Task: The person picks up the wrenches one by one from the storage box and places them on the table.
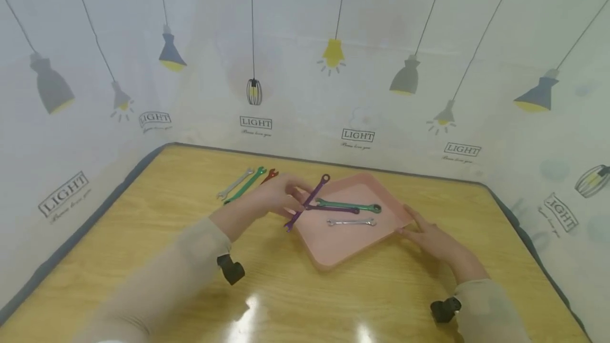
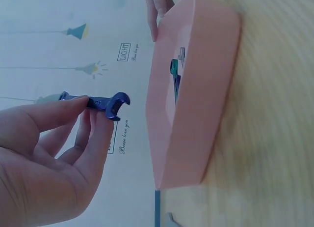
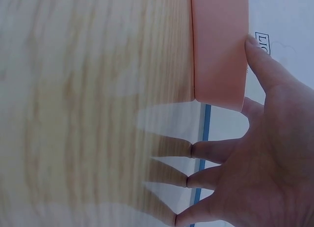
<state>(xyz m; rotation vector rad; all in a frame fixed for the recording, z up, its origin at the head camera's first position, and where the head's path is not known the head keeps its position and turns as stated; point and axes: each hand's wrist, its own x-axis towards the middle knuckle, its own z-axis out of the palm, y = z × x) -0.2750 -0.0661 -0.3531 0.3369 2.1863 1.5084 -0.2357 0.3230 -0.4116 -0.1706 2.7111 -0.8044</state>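
My left hand (image 1: 277, 195) pinches a purple wrench (image 1: 313, 193) between thumb and fingers, holding it above the left side of a pink tray (image 1: 329, 250). The wrench's open-jaw end (image 2: 117, 105) points toward the camera in the left wrist view. Inside the tray lie a green wrench (image 1: 364, 207), another purple wrench (image 1: 340, 209) partly under it, and a silver wrench (image 1: 351, 222). My right hand (image 1: 436, 240) is at the tray's right corner. Its thumb (image 3: 265, 65) touches the rim, while the other fingers spread, several with tips on the tabletop.
Left of the tray, a silver wrench (image 1: 235, 184), a green wrench (image 1: 248, 184) and a red wrench (image 1: 270, 174) lie on the wooden table (image 1: 190, 195), the red one partly hidden by my left hand. A lamp-print cloth (image 1: 295, 115) rises behind the table.
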